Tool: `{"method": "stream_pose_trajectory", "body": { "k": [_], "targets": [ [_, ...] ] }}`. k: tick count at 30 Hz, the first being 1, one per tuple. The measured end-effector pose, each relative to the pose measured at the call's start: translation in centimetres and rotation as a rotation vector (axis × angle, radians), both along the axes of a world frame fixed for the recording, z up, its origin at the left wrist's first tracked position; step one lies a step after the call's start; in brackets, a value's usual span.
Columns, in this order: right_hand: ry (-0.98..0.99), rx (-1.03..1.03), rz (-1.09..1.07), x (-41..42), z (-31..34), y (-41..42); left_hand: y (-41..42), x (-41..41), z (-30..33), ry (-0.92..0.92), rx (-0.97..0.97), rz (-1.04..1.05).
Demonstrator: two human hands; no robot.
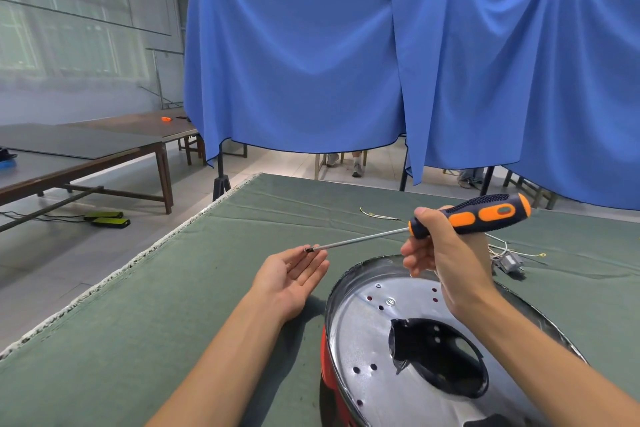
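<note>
My right hand point(446, 263) grips a screwdriver point(471, 215) by its black and orange handle, shaft pointing left and slightly down. A small dark screw point(307, 249) sits at the tip, just over the fingertips of my left hand point(294, 277). That hand lies palm up with straight fingers above the green cloth. Below my right hand stands an upturned red appliance with a shiny metal base plate point(374, 350). The plate has several small holes, a screw point(378, 285) near its far rim and a large dark opening point(436, 357).
The table is covered by a green cloth point(173, 305); its left edge runs diagonally. Loose wires and a small grey part point(509, 262) lie at the right. Blue curtains point(311, 62) hang behind the table. Brown tables point(86, 156) stand at the left.
</note>
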State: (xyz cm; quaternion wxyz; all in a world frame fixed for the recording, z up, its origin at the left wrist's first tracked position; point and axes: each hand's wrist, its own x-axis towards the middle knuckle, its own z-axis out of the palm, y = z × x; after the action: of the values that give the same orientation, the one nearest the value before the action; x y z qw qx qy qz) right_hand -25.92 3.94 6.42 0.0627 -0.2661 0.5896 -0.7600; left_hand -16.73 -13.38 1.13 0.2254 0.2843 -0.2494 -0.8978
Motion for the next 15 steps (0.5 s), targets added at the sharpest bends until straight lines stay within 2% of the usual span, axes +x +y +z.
{"method": "stream_pose_trajectory", "body": {
  "k": [15],
  "targets": [
    [-0.043,-0.005,-0.031,-0.16,0.11,0.26,0.73,-0.01,0.42,0.014,-0.031,0.024]
  ]
}}
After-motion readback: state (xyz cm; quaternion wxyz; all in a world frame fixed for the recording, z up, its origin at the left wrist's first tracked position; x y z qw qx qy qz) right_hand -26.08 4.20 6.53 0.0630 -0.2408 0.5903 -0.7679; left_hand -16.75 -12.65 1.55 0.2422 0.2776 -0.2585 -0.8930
